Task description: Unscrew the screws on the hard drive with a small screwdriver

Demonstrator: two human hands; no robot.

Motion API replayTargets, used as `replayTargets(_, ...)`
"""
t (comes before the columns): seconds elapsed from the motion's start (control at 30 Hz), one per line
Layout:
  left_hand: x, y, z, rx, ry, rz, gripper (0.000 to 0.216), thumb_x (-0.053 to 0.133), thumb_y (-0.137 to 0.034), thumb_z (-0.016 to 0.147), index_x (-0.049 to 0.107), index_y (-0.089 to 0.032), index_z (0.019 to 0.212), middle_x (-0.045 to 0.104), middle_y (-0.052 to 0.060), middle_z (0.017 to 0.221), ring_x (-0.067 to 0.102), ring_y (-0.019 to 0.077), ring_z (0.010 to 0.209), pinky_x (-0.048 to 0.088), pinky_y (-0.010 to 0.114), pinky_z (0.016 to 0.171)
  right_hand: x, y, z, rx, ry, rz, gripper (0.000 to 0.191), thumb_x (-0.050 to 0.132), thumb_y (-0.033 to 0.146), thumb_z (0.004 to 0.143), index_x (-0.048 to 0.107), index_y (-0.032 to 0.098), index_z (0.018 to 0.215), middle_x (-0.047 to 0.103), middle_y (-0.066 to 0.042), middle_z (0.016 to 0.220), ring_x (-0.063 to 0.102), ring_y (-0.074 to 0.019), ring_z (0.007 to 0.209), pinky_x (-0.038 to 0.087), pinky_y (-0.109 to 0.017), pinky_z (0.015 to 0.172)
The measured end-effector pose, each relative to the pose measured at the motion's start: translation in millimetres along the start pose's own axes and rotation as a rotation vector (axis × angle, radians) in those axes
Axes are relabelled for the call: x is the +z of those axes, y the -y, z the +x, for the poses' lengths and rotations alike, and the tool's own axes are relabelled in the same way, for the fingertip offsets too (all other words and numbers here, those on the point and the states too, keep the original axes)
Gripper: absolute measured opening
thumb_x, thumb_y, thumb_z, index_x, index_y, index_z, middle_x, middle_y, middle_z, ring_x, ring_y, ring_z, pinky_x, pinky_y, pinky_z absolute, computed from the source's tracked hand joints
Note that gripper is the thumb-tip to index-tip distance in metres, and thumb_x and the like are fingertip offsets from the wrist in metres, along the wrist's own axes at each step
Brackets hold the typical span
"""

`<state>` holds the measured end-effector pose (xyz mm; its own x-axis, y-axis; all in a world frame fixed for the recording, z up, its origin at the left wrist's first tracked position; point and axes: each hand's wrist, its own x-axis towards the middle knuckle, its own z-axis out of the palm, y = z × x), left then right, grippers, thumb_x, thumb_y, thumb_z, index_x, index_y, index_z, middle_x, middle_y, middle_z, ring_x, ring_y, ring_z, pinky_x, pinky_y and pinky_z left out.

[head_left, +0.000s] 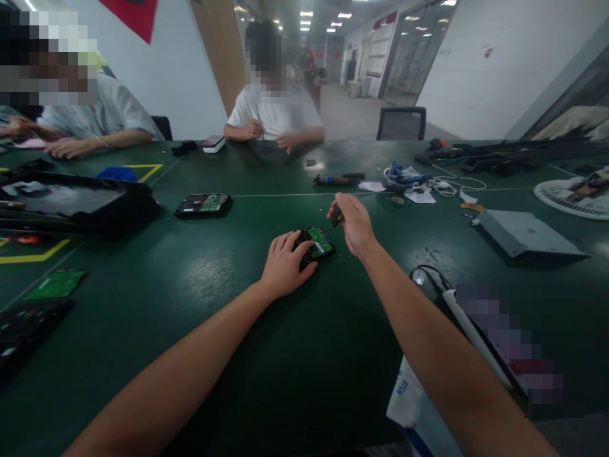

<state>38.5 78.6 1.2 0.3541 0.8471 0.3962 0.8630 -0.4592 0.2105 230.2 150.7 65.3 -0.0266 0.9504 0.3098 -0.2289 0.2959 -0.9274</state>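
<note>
My left hand [286, 263] lies over a black hard drive [327, 254], holding it against the green table. The fingers cover its left part, and a green circuit board [320, 242] shows on its upward face. Just right of the drive and slightly above the table, my right hand [354, 225] is closed around a short dark tool [337, 219], apparently a screwdriver. Most of that tool is hidden by the fingers. Tiny bits, perhaps screws, lie beside the drive. Another hard drive [203, 205] with a green board sits farther back to the left.
At left are a black casing [71, 206], a loose green board [56, 284] and a dark panel [33, 330]. A grey metal box [530, 233], cables [409, 174] and a white basket [571, 203] stand right. Two people sit across the table.
</note>
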Motion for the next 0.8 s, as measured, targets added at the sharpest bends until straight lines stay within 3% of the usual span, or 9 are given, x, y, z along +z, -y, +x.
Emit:
replayTargets(0.13,-0.3,0.3,-0.2,-0.002,-0.002,0.0,0.052,0.064,-0.049,0.091,0.062,-0.028,0.139,0.048,0.012,0.156,0.041,0.0386,0.144,0.034,0.059,0.118,-0.6,-0.2,-1.0,-0.017,0.052,0.069,0.033,0.063,0.054,0.093,0.063,0.025,0.077,0.065,0.0,0.076,0.064,-0.0164,0.076,0.051,-0.035,0.08)
replayTargets(0.33,0.5,0.6,-0.4,0.004,-0.004,-0.001,0.052,0.064,-0.049,0.091,0.062,-0.027,0.138,0.047,0.012,0.156,0.041,0.0383,0.143,0.034,0.059,0.118,2.6,4.8,-2.9,0.056,0.094,0.145,0.042,0.057,0.064,0.093,0.062,0.025,0.077,0.052,0.003,0.062,0.055,-0.0147,0.061,0.05,-0.035,0.075)
replayTargets(0.47,0.1,0.6,0.1,0.007,-0.002,0.002,0.052,0.064,-0.048,0.091,0.062,-0.027,0.138,0.047,0.012,0.156,0.041,0.0379,0.143,0.034,0.058,0.118,2.8,4.6,-2.0,0.051,0.096,0.158,0.051,0.048,0.069,0.095,0.067,0.024,0.08,0.056,0.001,0.068,0.056,-0.0152,0.065,0.049,-0.035,0.075)
replayTargets(0.8,-2.5,0.0,-0.2,0.007,0.005,-0.017,0.052,0.064,-0.048,0.091,0.061,-0.027,0.139,0.046,0.013,0.157,0.04,0.039,0.144,0.034,0.06,0.118,2.6,4.5,-2.0,0.001,0.048,0.059,0.026,0.07,0.048,0.089,0.059,0.025,0.083,0.065,0.001,0.076,0.064,-0.0161,0.076,0.05,-0.034,0.078)
